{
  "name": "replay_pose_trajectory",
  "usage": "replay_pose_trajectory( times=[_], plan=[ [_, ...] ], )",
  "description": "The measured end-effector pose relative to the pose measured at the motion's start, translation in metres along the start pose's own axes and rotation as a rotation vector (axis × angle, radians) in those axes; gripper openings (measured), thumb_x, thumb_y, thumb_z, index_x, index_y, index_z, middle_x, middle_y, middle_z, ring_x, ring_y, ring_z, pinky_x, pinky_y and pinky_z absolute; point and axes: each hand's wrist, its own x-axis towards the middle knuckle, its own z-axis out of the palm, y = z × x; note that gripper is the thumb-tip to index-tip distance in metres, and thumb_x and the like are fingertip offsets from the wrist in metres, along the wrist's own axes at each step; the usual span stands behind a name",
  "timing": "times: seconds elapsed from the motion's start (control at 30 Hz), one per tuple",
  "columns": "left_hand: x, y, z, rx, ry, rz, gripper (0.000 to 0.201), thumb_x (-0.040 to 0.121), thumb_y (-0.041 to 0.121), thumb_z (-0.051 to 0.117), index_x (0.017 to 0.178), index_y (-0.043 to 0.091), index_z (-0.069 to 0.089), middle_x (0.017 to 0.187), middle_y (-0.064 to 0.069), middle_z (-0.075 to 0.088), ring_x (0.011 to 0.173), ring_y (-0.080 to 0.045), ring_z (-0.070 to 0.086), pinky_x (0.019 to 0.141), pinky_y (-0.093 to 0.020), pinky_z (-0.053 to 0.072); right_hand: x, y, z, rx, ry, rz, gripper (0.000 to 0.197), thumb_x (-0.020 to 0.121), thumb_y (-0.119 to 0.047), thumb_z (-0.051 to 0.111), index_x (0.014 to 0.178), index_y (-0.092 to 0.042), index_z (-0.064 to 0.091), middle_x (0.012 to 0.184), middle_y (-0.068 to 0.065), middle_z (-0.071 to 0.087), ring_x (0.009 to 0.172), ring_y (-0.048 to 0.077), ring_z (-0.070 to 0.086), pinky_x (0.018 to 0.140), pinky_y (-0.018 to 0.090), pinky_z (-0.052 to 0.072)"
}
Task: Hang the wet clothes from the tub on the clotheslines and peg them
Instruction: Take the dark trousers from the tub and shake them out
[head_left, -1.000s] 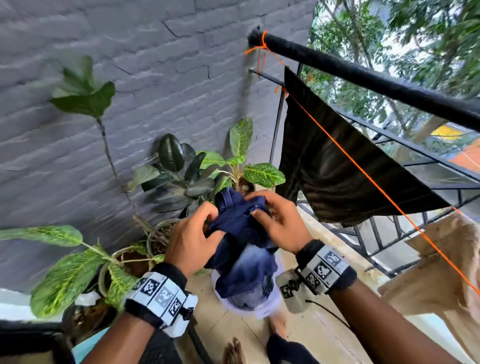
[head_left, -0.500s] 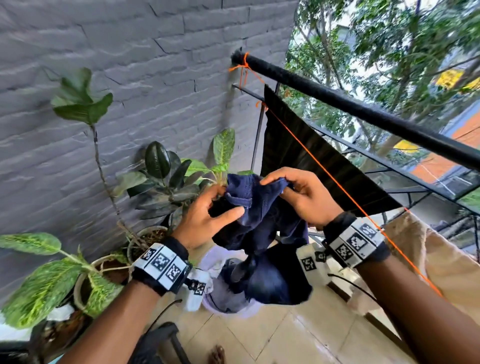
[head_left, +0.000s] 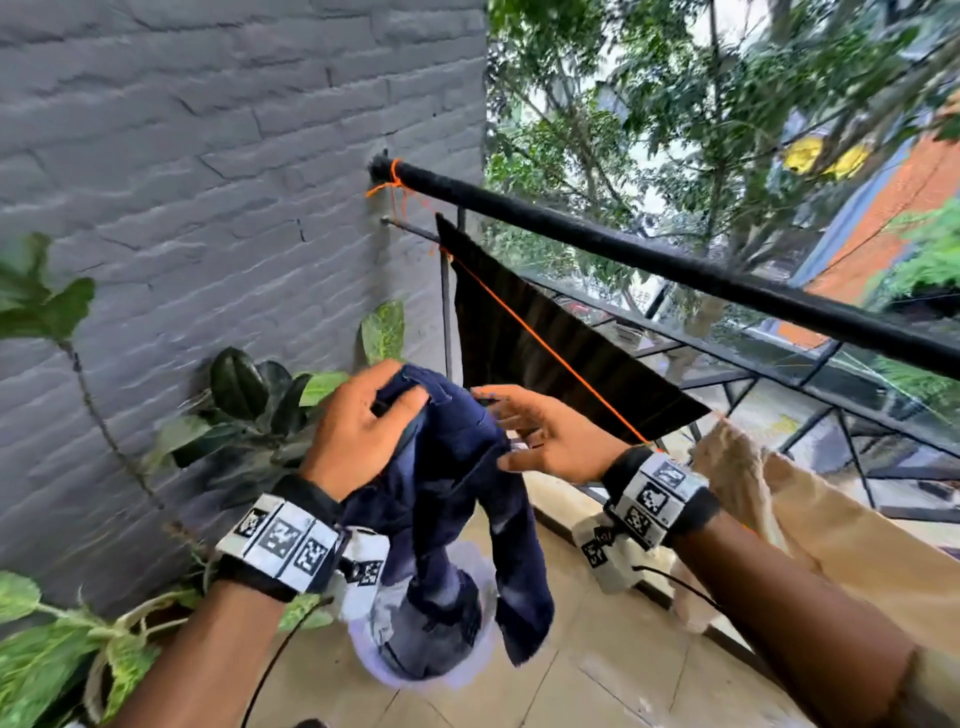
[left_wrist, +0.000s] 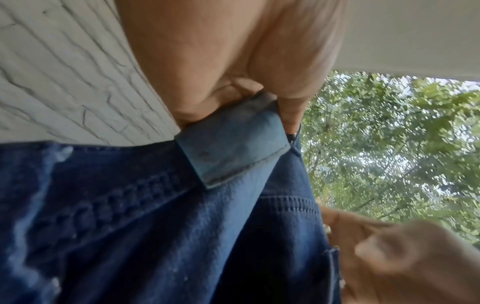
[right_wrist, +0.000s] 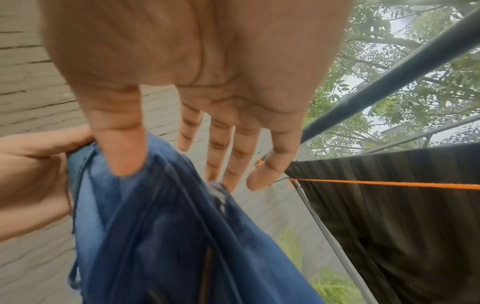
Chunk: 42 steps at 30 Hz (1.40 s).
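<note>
While the left hand (head_left: 358, 431) grips the waistband of wet blue jeans (head_left: 457, 499), their legs dangle over a pale tub (head_left: 415, 670) on the floor. Right hand (head_left: 545, 441) is spread flat, fingers straight, thumb touching the denim, nothing gripped. Orange clothesline (head_left: 545, 343) runs just beyond, w/ a dark cloth (head_left: 561, 358) already on it. Left wrist view shows a belt loop (left_wrist: 231, 142) pinched under the thumb; right wrist view alone shows the open palm (right_wrist: 207, 61).
</note>
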Motion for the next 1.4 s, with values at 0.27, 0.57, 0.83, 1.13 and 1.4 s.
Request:
replay_pose_trajectory(
  times=[0.27, 0.57, 0.83, 1.13, 1.4],
  plan=[
    [-0.004, 0.003, 0.022, 0.049, -0.089, 0.032, 0.020, 0.084, 0.042, 0.061, 0.082, 0.023, 0.063, 0.070, 0.002, 0.058, 0.067, -0.006, 0.050, 0.066, -0.038, 0.045, 0.028, -0.028, -0.009, -0.005, -0.106, -0.012, 0.070, 0.075, -0.009, 0.072, 0.141, -0.018, 0.051, 0.137, 0.001, 0.059, 0.128, 0.014, 0.053, 0.095, 0.022, 0.046],
    [-0.023, -0.010, 0.017, 0.054, 0.065, -0.103, 0.038, 0.083, 0.041, 0.062, 0.069, 0.006, 0.057, 0.066, -0.016, 0.050, 0.062, -0.021, 0.047, 0.061, -0.046, 0.041, 0.036, 0.005, 0.039, -0.248, 0.235, 0.022, 0.059, 0.066, -0.062, 0.073, 0.116, -0.031, 0.068, 0.103, -0.012, 0.073, 0.088, 0.001, 0.069, 0.085, 0.035, 0.057],
    [-0.041, -0.010, 0.013, -0.195, 0.033, -0.209, 0.031, 0.087, 0.038, 0.063, 0.089, 0.007, 0.067, 0.084, 0.000, 0.068, 0.079, -0.010, 0.060, 0.075, -0.024, 0.049, 0.027, 0.012, 0.055, 0.365, 0.053, -0.007, 0.020, 0.086, -0.008, 0.060, 0.097, 0.005, 0.069, 0.090, 0.010, 0.066, 0.086, 0.020, 0.058, 0.079, 0.035, 0.049],
    [-0.105, -0.081, 0.002, 0.277, -0.406, -0.263, 0.081, 0.066, 0.051, 0.071, 0.137, 0.047, 0.032, 0.142, 0.017, 0.042, 0.132, -0.005, 0.040, 0.111, -0.030, 0.034, 0.019, -0.027, 0.038, 0.480, 0.125, 0.059, 0.020, 0.053, -0.004, 0.046, 0.055, -0.013, 0.064, 0.055, -0.006, 0.054, 0.054, 0.007, 0.047, 0.056, 0.020, 0.038],
    [-0.132, -0.093, 0.034, 0.170, -0.486, -0.475, 0.050, 0.072, 0.051, 0.080, 0.110, 0.025, 0.063, 0.104, 0.012, 0.069, 0.094, -0.007, 0.064, 0.084, -0.039, 0.054, 0.011, -0.039, -0.002, 0.471, 0.253, -0.077, 0.022, 0.057, -0.005, 0.042, 0.056, -0.017, 0.060, 0.066, 0.006, 0.049, 0.065, 0.019, 0.043, 0.063, 0.027, 0.037]
  ],
)
